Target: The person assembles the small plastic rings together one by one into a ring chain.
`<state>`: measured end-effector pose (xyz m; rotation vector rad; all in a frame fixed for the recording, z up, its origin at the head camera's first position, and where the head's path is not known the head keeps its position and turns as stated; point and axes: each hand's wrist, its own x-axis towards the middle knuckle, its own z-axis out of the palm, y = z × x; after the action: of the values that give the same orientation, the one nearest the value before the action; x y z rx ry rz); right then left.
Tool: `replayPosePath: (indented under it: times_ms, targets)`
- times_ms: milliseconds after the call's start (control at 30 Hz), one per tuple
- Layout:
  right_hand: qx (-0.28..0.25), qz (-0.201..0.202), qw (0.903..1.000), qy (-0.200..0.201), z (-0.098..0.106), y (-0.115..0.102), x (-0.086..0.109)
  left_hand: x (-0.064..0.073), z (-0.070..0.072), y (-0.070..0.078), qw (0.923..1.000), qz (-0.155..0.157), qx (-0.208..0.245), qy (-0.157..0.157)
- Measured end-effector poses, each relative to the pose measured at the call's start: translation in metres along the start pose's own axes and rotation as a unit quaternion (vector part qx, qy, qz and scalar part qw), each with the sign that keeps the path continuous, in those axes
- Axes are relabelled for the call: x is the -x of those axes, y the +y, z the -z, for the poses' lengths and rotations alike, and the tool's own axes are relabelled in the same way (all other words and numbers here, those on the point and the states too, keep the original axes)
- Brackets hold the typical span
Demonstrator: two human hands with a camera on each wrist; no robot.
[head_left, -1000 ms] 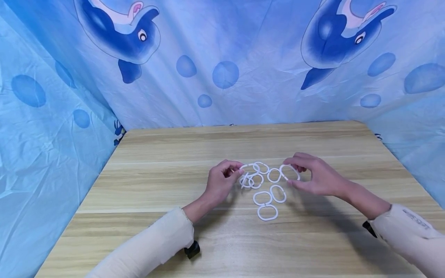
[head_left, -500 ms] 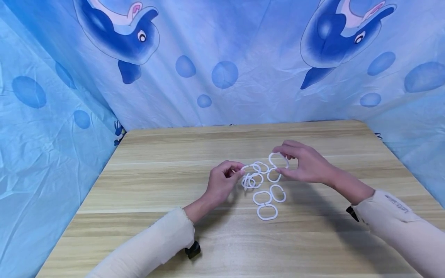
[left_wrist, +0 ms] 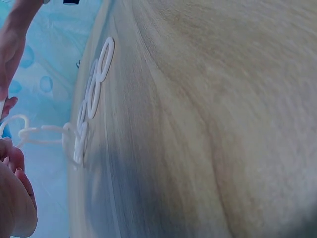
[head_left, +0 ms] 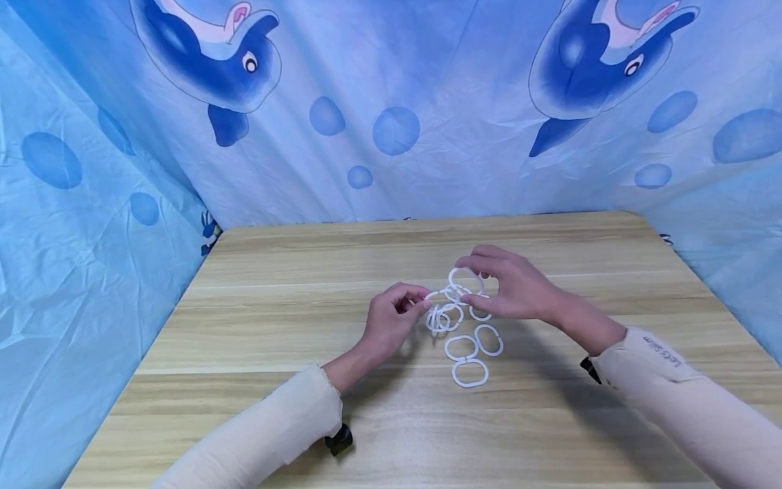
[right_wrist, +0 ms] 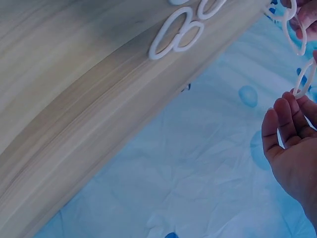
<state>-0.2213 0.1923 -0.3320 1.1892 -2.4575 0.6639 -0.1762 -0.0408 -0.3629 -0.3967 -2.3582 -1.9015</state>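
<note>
In the head view my left hand (head_left: 394,319) pinches a white plastic C-shaped ring (head_left: 432,293), with several more white rings linked to it and dangling below. Facing it, my right hand (head_left: 516,285) holds another white ring (head_left: 451,277) between thumb and fingers, close to the far end of the chain. Whether this ring touches the chain cannot be made out. From the left wrist view, linked rings (left_wrist: 42,128) stretch away from the left fingers. The right wrist view catches the single ring (right_wrist: 297,93) at the right fingertips, apart from the chain ring (right_wrist: 303,49).
Several loose white rings lie on the wooden table (head_left: 256,339) under and in front of the hands, including one nearest the person (head_left: 470,386). A blue curtain (head_left: 452,183) with printed dolphins hangs behind the table and at both sides.
My right hand has lifted its ring and carried it leftward, up to the chain. The left hand stays nearly in place, its hanging rings shifting slightly.
</note>
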Motion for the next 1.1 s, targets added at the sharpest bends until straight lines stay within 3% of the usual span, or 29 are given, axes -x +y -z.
replayPosePath:
  times_ms: [167,233,800,1100]
  targets:
    - [0.025,0.03,0.9992,-0.002,-0.007,-0.006,-0.008,-0.006,-0.003,-0.025,1.0,-0.005,0.006,-0.001]
    - [0.039,0.046,0.9982,0.004,-0.01,-0.008,-0.01,-0.006,-0.004,-0.028,0.9999,-0.009,0.009,0.002]
    - [0.128,0.095,0.9871,0.013,-0.023,-0.011,-0.012,-0.002,-0.004,-0.03,0.9999,-0.01,-0.004,0.006]
    - [0.134,0.091,0.9868,-0.003,-0.028,-0.011,-0.008,-0.004,-0.004,-0.024,0.9998,-0.015,-0.009,0.005]
